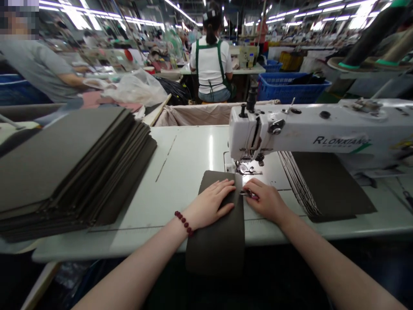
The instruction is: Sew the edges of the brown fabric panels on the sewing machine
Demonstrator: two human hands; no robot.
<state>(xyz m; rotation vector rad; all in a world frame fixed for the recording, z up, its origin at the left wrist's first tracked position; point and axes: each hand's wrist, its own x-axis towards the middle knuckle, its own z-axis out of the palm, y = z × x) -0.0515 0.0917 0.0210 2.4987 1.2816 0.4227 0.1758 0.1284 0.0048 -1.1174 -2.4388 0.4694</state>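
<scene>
A dark olive-grey panel [222, 245] lies lengthwise on the pale sewing table [142, 202], its near end hanging over the front edge. My left hand [214, 202] rests flat on it, fingers spread, a dark red bead bracelet at the wrist. Just right of the panel's edge, my right hand [264, 200] has its fingers closed round a small metal tool [249, 194] with a reddish part, its tip pointing at the panel. The white sewing machine's head [247, 133] stands directly beyond, its needle area just past the panel's far right corner.
A tall stack of dark panels [64, 159] fills the table's left side. More stacked pieces [329, 185] lie under the machine arm [322, 125] at right. Behind the table are a fabric-lined trough [193, 115], a blue basket [290, 90] and a seated person [211, 64].
</scene>
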